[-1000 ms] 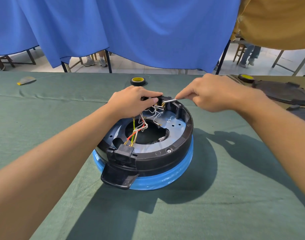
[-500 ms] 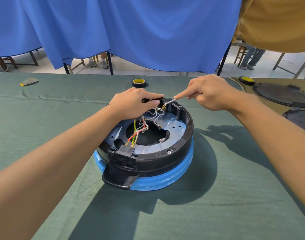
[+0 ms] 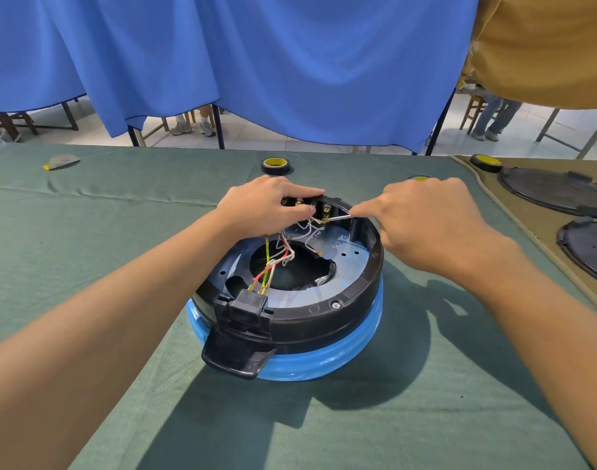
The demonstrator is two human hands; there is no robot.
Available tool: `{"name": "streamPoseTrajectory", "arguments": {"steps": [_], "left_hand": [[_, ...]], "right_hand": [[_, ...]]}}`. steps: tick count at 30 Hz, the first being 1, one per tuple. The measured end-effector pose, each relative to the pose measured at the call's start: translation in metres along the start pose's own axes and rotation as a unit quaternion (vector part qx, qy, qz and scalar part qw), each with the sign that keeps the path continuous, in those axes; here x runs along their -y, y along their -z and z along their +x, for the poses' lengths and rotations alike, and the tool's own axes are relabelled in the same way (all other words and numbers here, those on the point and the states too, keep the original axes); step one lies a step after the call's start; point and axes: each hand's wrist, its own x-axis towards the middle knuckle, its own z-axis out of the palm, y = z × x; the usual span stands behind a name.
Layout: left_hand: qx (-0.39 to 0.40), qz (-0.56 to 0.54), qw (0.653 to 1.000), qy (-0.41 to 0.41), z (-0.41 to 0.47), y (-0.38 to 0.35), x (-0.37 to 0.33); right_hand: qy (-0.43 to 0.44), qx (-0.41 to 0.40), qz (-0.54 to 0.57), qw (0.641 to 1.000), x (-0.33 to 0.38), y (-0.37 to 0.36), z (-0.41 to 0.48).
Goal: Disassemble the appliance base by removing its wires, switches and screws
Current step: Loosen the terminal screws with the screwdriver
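A round black appliance base (image 3: 324, 320) with a blue lower band lies upside down on the green cloth. Red, white and yellow-green wires (image 3: 273, 262) run from a black socket block (image 3: 246, 308) at its near edge across the central hole to a black switch (image 3: 319, 206) at the far rim. My left hand (image 3: 266, 208) grips the switch, fingers curled over it. My right hand (image 3: 422, 218) pinches a thin white wire (image 3: 339, 217) that ends at a brass terminal on the switch. A silver screw (image 3: 336, 304) sits in the near rim.
A black and yellow tape roll (image 3: 275, 165) lies behind the base, another (image 3: 486, 162) at the far right. Black round covers (image 3: 554, 189) rest on a tan cloth at right. A small grey scrap (image 3: 61, 161) lies far left. Blue curtains hang behind the table.
My right hand has drawn back to the right, farther from the switch, still pinching the white wire. My left hand stays on the switch.
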Motion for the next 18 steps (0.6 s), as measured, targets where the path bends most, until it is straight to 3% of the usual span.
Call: {"name": "streamPoseTrajectory", "arguments": {"steps": [8, 13, 18], "left_hand": [[0.004, 0.002, 1.0, 0.001, -0.002, 0.002, -0.001], [0.005, -0.016, 1.0, 0.006, -0.005, 0.004, -0.001], [0.001, -0.038, 0.999, 0.024, -0.006, 0.005, 0.0]], "right_hand": [[0.031, 0.007, -0.07, 0.997, 0.002, -0.002, 0.001], [-0.022, 0.013, 0.027, 0.999, -0.015, 0.003, 0.005], [-0.053, 0.071, 0.158, 0.983, -0.026, 0.017, 0.018]]}}
